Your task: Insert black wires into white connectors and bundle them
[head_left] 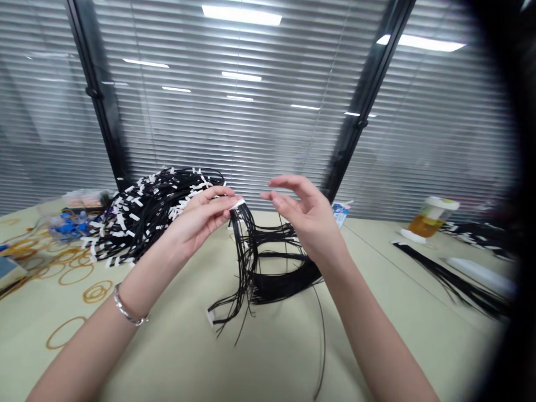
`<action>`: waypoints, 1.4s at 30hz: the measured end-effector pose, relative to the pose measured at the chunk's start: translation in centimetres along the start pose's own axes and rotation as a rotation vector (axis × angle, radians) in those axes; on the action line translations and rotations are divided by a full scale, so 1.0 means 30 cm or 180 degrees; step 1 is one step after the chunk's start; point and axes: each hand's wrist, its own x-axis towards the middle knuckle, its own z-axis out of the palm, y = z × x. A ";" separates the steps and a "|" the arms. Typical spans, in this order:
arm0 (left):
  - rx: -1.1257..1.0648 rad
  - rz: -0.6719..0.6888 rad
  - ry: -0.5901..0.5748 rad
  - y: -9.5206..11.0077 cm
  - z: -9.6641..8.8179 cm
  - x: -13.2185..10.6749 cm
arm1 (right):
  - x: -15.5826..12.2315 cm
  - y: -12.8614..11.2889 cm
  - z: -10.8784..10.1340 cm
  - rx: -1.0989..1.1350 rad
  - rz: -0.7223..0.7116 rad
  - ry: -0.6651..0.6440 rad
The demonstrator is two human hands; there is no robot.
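A pale green table [259, 357] spreads under both arms. Left of the pinching fingers and behind them lies a large heap of black cords [142, 218] tagged with small white labels; no writing on the labels can be read. Directly below the grip, a smaller bundle of black cords [268, 262] droops from the fingers down to the tabletop and fans out toward the right wrist. The left hand [201, 220] has thumb and fingertips pressed together on a white tag [238, 204] at the top of that hanging bundle. The right hand [307, 215] hovers just right of the tag, fingers spread and curled, holding nothing. Far right of the grip stands a jar [429, 219] of amber liquid with a white lid. Well left, tan rubber bands [71, 273] lie scattered. A silver bracelet [128, 310] circles the left wrist.
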 end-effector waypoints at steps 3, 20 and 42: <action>0.0390 0.0080 -0.0249 -0.005 0.028 -0.023 | -0.004 -0.021 0.016 0.0231 -0.0238 0.0289; 0.1037 -0.0346 -0.1498 -0.042 0.055 -0.039 | -0.016 -0.019 0.063 0.0266 0.0231 0.0483; 0.1355 0.0180 -0.1177 -0.023 0.038 -0.032 | -0.009 -0.013 0.054 0.0108 0.0779 0.0206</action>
